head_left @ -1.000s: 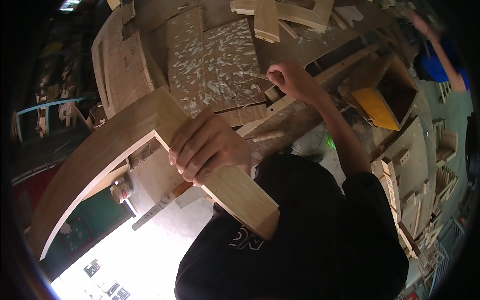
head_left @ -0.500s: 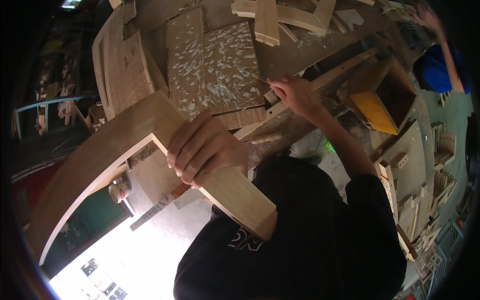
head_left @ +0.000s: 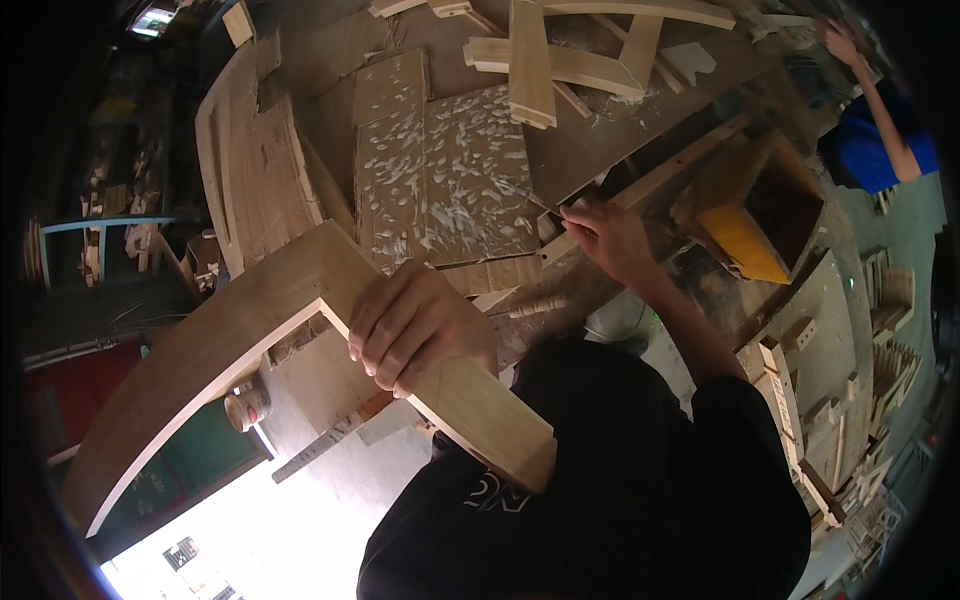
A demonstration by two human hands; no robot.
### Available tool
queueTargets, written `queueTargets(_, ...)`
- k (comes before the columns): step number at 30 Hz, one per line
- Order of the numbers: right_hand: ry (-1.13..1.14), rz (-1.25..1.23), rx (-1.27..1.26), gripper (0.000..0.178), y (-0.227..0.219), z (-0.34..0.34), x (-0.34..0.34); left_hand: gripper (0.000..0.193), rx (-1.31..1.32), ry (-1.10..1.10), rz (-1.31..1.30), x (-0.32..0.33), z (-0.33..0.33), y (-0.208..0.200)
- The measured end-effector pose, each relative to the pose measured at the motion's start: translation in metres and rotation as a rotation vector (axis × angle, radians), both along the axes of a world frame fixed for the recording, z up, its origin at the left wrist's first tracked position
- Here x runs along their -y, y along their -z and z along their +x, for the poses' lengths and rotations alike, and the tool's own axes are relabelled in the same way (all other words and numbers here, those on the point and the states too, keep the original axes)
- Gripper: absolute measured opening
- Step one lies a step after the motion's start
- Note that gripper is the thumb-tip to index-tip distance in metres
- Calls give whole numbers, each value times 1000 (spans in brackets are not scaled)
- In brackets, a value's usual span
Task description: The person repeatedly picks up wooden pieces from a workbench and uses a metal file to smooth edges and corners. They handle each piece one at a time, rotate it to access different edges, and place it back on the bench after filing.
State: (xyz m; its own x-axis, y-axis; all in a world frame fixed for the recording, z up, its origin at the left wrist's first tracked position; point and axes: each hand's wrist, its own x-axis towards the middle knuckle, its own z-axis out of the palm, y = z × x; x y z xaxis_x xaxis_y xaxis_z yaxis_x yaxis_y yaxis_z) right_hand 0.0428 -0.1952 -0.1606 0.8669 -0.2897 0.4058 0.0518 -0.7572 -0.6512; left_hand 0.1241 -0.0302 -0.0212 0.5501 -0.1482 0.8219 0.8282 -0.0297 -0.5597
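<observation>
Left hand [head_left: 425, 328] clasps angled wooden piece [head_left: 320, 265], gripped leg slanting near-right from fingers | Right hand [head_left: 612, 240] pinches thin stick [head_left: 543, 204], pointing far-left from fingertips toward white-dabbed cardboard [head_left: 398, 90]

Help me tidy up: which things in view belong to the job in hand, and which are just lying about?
In use:
- frame, held in the left hand
- stick, held in the right hand
- white-dabbed cardboard, by the stick's tip

Apparently lying about:
- yellow-sided box
- round container
- timber beyond the cardboard
</observation>
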Motion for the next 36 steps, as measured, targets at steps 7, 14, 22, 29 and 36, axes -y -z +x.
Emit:
queueTargets(7,-3,230,-157,15,4,-24,1,21,-26,1,-32,3,-3,-2)
queueTargets(14,71,155,-210,19,-19,-48,29,21,12,-56,49,-12,1,-4)
queueTargets(22,243,532,-67,22,10,-5,-25,16,-3,-56,121,-11,-2,-14)
queueTargets(29,171,674,-148,29,-18,29,-41,15,-67,-202,442,-26,-13,-28)
queueTargets(36,495,749,184,29,-41,-111,20,11,270,-566,865,-30,12,-39)
